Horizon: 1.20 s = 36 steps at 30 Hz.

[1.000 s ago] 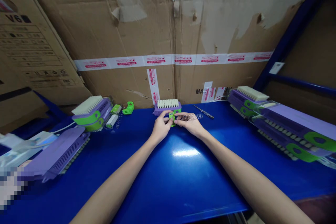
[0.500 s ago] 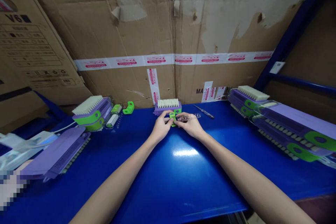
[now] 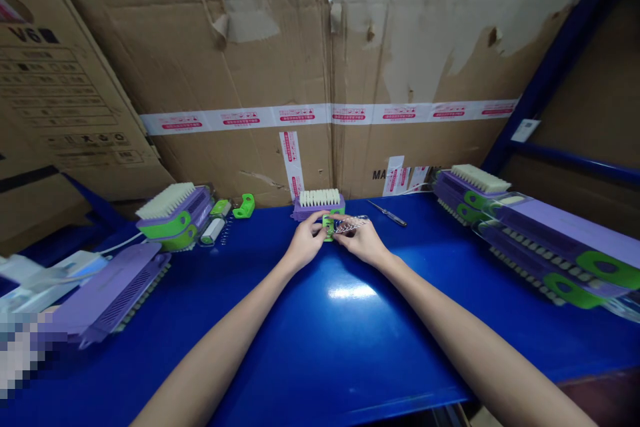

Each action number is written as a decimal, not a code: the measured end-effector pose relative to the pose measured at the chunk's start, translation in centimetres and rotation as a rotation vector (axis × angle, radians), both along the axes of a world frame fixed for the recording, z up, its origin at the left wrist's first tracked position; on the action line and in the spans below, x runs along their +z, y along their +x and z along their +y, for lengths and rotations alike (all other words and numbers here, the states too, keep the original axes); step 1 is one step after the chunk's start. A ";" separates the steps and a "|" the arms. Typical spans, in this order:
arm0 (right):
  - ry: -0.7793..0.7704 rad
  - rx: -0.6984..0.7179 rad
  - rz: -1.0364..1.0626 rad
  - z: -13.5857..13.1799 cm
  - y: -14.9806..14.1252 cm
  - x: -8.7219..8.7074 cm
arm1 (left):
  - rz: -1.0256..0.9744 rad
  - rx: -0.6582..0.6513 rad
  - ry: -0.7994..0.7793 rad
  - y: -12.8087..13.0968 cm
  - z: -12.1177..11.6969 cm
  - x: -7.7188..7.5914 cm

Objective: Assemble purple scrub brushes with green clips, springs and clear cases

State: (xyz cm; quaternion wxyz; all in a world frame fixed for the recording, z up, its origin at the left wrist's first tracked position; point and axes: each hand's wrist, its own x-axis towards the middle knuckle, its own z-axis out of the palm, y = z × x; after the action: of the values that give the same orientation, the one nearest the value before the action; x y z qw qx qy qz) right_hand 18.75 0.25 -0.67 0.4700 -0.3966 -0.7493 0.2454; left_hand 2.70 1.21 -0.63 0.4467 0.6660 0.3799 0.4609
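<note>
Over the middle of the blue table, my left hand point(image 3: 306, 240) is closed on a small green plastic piece point(image 3: 327, 227). My right hand point(image 3: 363, 240) pinches a coiled metal spring point(image 3: 350, 224), its near end against the green piece. Whether the spring sits inside the piece cannot be made out. Right behind my hands stands a purple brush point(image 3: 320, 200) with white bristles facing up. Off to the right of them lies a thin screwdriver point(image 3: 388, 213).
Purple-and-green brushes are stacked at left point(image 3: 175, 217) and right point(image 3: 550, 233) of the blue table point(image 3: 320, 333). Near the left stack lie a green bracket point(image 3: 244, 206), a white-and-green part point(image 3: 215, 227) and another spring point(image 3: 227, 230). A cardboard wall point(image 3: 240, 73) rises behind.
The green piece has turned to show more of its face. The spring has moved left towards it, and less of it sticks out past my right hand.
</note>
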 end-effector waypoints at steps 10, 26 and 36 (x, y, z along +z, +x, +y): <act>0.192 0.041 -0.069 0.7 1.0 -0.9 | -0.007 -0.058 0.023 0.0 0.1 -0.2; 0.088 -0.066 0.081 0.3 0.1 -0.3 | 0.001 -0.053 -0.007 0.4 -0.1 -0.3; 0.062 -0.102 0.028 -0.4 -0.2 0.2 | 0.067 0.001 0.045 0.6 -0.6 0.0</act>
State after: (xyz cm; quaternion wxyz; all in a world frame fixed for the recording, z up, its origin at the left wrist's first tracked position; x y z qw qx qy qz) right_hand 18.50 -0.17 -0.43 0.5044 -0.4159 -0.7289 0.2034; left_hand 3.30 0.65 -0.65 0.4185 0.6907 0.3845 0.4471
